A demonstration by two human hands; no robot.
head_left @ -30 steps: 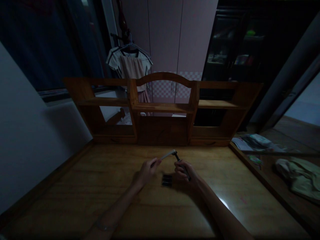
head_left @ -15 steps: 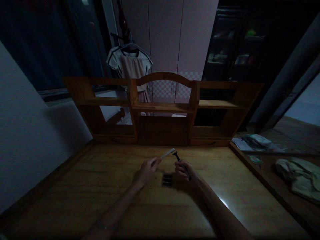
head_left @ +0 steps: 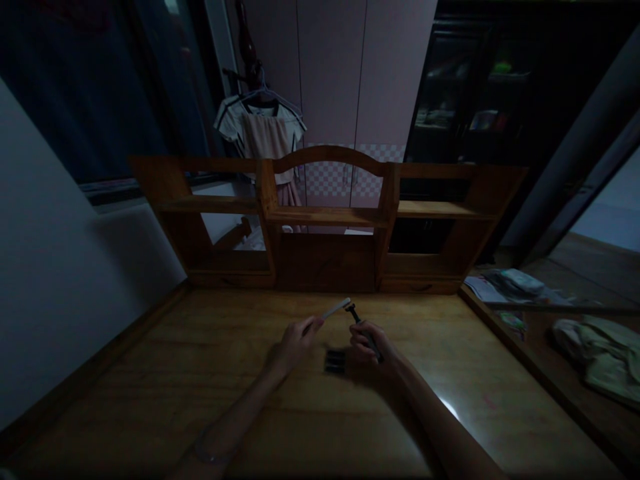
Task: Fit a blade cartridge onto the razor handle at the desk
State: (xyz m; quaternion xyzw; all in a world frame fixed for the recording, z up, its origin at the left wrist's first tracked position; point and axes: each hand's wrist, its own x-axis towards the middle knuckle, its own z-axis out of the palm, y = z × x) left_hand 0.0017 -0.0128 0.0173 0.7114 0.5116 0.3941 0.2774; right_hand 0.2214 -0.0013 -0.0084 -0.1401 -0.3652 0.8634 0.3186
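Observation:
My left hand [head_left: 295, 343] is closed around one end of a slim pale stick [head_left: 334, 309], shaped much like a toothbrush; its fine detail is lost in the dim light. In my right hand [head_left: 371, 340] is a black razor [head_left: 355, 314], gripped by the handle with its head up. The stick's far tip lies right at the razor's head; I cannot tell whether they touch. Below and between both hands, a small black set of razor cartridges [head_left: 335, 362] rests on the wooden tabletop [head_left: 310, 427].
Along the table's back edge stands a wooden shelf unit [head_left: 327, 215]. A white wall [head_left: 75, 267] borders the left side. To the right, beyond the raised edge, lie papers and a bag [head_left: 510, 283] and some pale cloth [head_left: 605, 350]. Clothes [head_left: 263, 130] hang behind the shelf.
The stick's tip has shifted slightly down and right at the razor's head. Both hands keep their holds, and the razor has barely moved.

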